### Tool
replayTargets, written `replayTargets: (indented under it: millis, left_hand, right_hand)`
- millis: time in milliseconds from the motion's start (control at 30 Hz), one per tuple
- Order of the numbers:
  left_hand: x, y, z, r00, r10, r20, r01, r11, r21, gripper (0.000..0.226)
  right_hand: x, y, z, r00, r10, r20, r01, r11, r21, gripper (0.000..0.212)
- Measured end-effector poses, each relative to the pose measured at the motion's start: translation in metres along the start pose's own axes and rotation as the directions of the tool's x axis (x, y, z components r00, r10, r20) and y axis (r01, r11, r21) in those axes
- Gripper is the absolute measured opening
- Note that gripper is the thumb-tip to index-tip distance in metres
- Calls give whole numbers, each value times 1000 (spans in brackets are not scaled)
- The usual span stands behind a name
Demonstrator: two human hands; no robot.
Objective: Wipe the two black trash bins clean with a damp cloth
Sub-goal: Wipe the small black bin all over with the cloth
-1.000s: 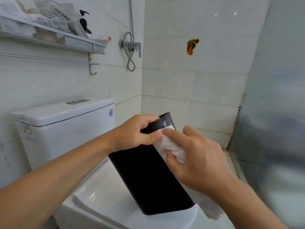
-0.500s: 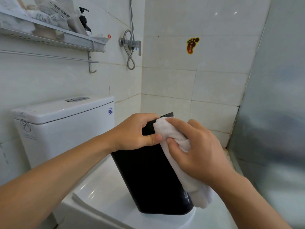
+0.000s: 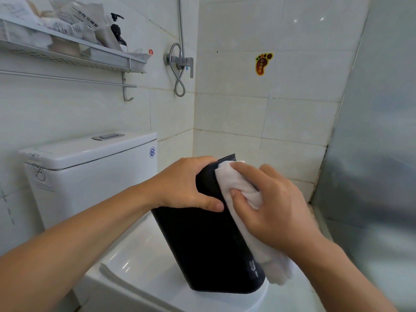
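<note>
The black trash bin [image 3: 202, 248] stands tilted on the closed toilet lid [image 3: 139, 255], raised for easy reach. The left hand [image 3: 186, 183] grips its upper edge to steady it; the right hand [image 3: 267, 206] pinches the white cloth [image 3: 236, 183] against the rim, apparently wiping there.

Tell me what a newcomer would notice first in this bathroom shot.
Front and centre, a black trash bin stands tilted on the closed toilet lid. The left hand grips its top while the right hand presses a white cloth against its upper edge. A yellow foot-shaped sticker stands out on the far wall.
</note>
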State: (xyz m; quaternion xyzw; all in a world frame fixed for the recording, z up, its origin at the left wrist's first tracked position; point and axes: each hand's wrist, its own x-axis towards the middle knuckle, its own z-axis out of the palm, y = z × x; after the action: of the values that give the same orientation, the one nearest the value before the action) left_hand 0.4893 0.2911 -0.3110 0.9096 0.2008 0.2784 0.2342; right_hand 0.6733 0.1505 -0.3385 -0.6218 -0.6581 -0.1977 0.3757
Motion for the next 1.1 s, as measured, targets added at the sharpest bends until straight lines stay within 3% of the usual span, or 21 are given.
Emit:
replayTargets:
  millis: [100,233,433,567,733,833,967,1100]
  left_hand:
    - [-2,4,1,1000,15,-6,-15,1000,11,62]
    - [-3,6,1,1000,-18,6,18,1000,-21,62]
    - [-4,8,3,999,2,40,-2,1000,4,79]
    - [-6,10,4,999,9,54,-11,999,39,84]
    - [-8,15,4,999,-30,46,33,997,-72,50]
    - [-6,11,3,998,-55,7,56,984,-171,47]
    - [-3,8,6,996,-83,12,84,985,-152,37]
    - [-1,8,8,996,-86,-5,85,989,-121,35]
  right_hand:
    - [1,-3,1,999,-31,-15,31,1000,-3,47]
    - [11,9,4,991,115,-68,-118,992,-36,44]
    - [4,12,-5,999,-44,-25,47,995,92,46]
    - [2,20,-8,997,-69,-28,72,988,136,48]
    - [-4,19,-3,998,25,59,-31,994,106,58]
    - [-6,17,10,996,72,59,-81,984,161,51]
    - [-9,12,24,980,189,56,-196,958,209,53]
    - [-10,7,32,981,194,5,-191,964,184,55]
